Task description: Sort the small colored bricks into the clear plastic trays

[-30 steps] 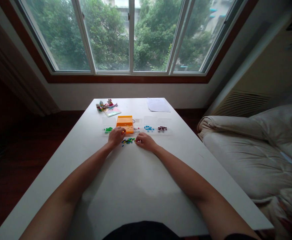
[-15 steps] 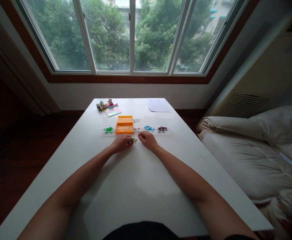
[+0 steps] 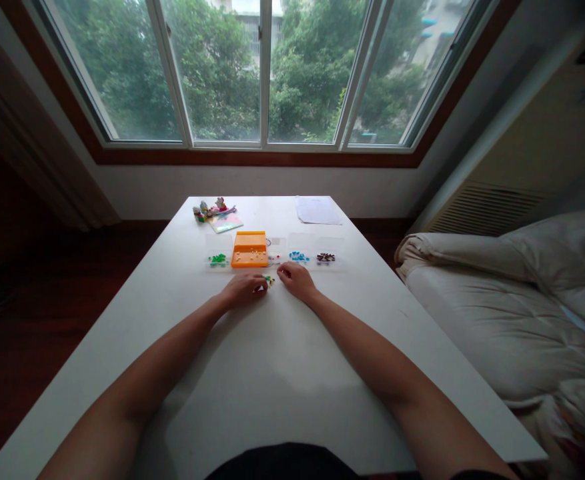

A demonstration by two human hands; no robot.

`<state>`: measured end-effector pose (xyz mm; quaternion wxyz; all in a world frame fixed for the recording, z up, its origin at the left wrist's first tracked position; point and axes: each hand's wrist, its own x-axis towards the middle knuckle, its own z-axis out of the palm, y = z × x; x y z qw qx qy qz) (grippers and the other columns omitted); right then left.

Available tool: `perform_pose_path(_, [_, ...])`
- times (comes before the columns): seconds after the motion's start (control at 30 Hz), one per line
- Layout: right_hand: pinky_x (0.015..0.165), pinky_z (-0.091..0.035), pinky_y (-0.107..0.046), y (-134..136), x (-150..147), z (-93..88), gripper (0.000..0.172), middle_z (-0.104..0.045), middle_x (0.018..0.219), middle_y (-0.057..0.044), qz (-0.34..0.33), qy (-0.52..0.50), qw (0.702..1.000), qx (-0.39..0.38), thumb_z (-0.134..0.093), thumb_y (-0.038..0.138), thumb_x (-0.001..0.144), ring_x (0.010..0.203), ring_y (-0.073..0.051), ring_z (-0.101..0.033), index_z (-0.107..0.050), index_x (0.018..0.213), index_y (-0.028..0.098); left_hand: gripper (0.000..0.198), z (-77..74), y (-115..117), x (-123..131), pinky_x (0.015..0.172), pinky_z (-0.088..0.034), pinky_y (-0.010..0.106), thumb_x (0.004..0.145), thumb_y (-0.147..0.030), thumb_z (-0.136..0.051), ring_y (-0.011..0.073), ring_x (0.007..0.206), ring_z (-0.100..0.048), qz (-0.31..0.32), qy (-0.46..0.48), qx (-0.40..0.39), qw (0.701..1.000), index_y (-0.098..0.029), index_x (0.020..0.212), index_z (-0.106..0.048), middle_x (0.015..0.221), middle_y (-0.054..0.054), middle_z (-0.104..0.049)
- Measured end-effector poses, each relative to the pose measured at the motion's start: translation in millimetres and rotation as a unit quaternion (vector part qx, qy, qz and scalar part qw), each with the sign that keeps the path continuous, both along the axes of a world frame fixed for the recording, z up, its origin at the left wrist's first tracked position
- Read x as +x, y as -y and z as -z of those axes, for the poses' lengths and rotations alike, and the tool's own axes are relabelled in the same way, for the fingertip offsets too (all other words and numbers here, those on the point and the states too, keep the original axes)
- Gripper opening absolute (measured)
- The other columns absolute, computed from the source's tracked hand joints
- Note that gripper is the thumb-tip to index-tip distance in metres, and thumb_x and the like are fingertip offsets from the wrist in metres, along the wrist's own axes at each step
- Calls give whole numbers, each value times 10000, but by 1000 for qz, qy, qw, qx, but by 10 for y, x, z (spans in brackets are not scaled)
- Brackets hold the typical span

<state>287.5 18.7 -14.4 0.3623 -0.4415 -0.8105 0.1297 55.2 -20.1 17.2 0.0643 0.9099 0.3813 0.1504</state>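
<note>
My left hand (image 3: 243, 289) lies low over the white table, its fingers curled in a pinch at a small multicoloured piece (image 3: 271, 281) with green, yellow and dark parts. It is too small to tell if it is one built piece or several loose bits. Just to the right, my right hand (image 3: 297, 280) has its fingers closed and pointing left; whatever is in them is hidden. Beyond both hands stands an open orange box (image 3: 250, 248) with tiny pale pieces inside. Clear trays hold tiny green pieces (image 3: 217, 260), blue pieces (image 3: 299, 257) and dark brown pieces (image 3: 325, 258).
Small colourful figures (image 3: 215, 209) stand at the back left of the table (image 3: 272, 373), beside a pastel card (image 3: 227, 223). White paper sheets (image 3: 318, 210) lie at the back right. A pale sofa (image 3: 482, 293) is right of the table; a window is ahead.
My left hand's fingers have shifted slightly at the multicoloured piece, and more of the piece's green part shows. My right hand stays almost in place.
</note>
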Motion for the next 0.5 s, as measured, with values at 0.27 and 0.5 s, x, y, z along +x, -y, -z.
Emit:
perform_pose_path(0.27, [687, -360, -256, -10, -3, 31, 91, -579, 730, -1, -8, 5, 1000, 9, -590, 201, 888, 708, -144, -496, -660, 830, 198, 176, 4, -146, -151, 677, -402, 255, 909, -278, -538, 161, 760, -594, -107, 58, 50, 991, -224, 898, -706, 843, 39, -674])
perform_pose_path(0.5, [726, -398, -243, -17, -12, 86, 132, -611, 787, -10, -65, 36, 997, 20, -604, 86, 814, 746, -141, -524, -675, 849, 192, 196, 8, -415, -679, 690, -409, 277, 901, -320, -531, 168, 731, -572, -323, 151, 102, 929, -217, 922, -698, 813, 30, -648])
